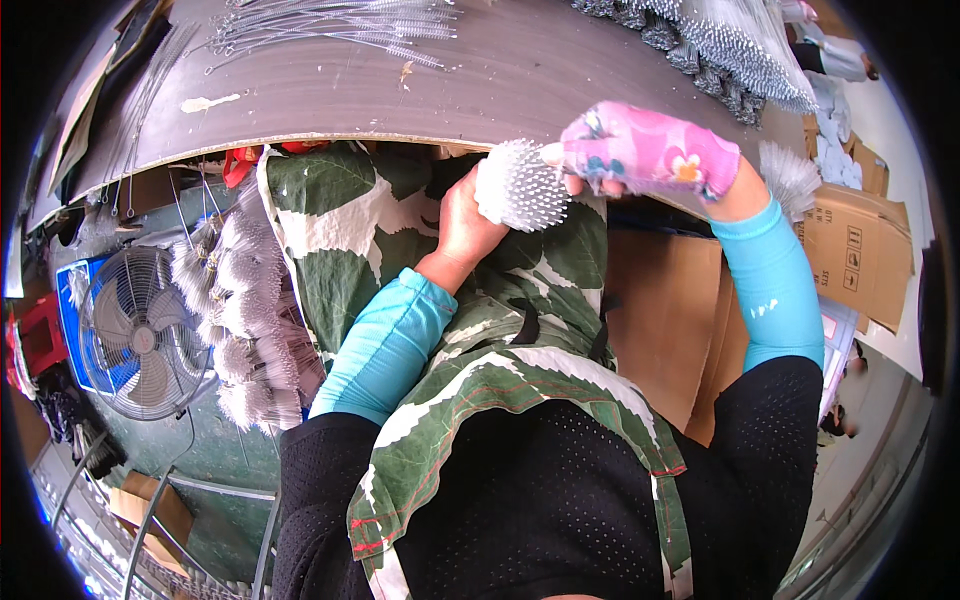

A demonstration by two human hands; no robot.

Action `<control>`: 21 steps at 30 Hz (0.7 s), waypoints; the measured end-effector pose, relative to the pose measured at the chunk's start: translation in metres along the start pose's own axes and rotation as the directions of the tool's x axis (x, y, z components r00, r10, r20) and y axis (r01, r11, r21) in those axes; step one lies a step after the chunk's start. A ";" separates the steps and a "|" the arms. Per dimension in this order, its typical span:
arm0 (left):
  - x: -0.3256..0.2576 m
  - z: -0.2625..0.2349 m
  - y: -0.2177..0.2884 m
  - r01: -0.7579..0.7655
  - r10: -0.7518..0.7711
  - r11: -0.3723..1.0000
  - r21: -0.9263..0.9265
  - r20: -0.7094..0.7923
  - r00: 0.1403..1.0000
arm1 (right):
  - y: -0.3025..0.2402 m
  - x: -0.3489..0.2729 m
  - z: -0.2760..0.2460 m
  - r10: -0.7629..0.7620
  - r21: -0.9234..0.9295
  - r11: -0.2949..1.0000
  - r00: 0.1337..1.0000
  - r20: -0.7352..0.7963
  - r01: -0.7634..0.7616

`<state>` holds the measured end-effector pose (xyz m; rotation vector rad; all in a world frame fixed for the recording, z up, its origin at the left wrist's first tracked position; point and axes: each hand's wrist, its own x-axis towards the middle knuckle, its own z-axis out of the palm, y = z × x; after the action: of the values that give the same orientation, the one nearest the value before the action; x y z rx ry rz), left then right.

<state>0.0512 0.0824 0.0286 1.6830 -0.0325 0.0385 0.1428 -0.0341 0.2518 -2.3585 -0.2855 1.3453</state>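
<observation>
My left hand point(468, 222), bare, is wrapped round a bundle of thin wire brushes point(522, 190), whose pale bristly tips face up as a dense round cluster. At the bundle's right side is my right hand point(640, 150) in a pink flowered glove with bare fingertips. Its fingers are curled and pressed together, with the thumb against the edge of the cluster; whatever lies between them is too small to make out. Both hands are over my lap at the table's near edge, above a green and white patterned apron point(335, 225).
Loose wire brushes point(335, 22) lie on the brown table point(480, 85), with piled brush bundles point(720, 50) at its far right. Left of me stand a fan point(145, 335) and hanging brush bundles point(255, 310). Cardboard boxes point(660, 320) are at my right.
</observation>
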 end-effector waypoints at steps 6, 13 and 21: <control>-0.002 0.004 -0.007 -0.061 0.061 0.997 -0.040 -0.001 0.998 | 0.023 -0.026 0.022 0.002 0.154 0.988 1.000 -0.026 0.002; -0.002 0.004 -0.013 -0.182 0.181 0.982 0.049 0.030 0.983 | 0.041 -0.030 0.036 0.028 0.244 0.970 0.997 -0.078 -0.008; 0.000 0.003 -0.015 -0.314 0.305 0.932 0.181 0.079 0.949 | 0.036 -0.022 0.035 0.061 0.158 0.986 0.993 -0.103 -0.044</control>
<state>0.0518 0.0809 0.0132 1.8574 -0.3429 0.2442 0.1010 -0.0659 0.2371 -2.3116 -0.0837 1.2119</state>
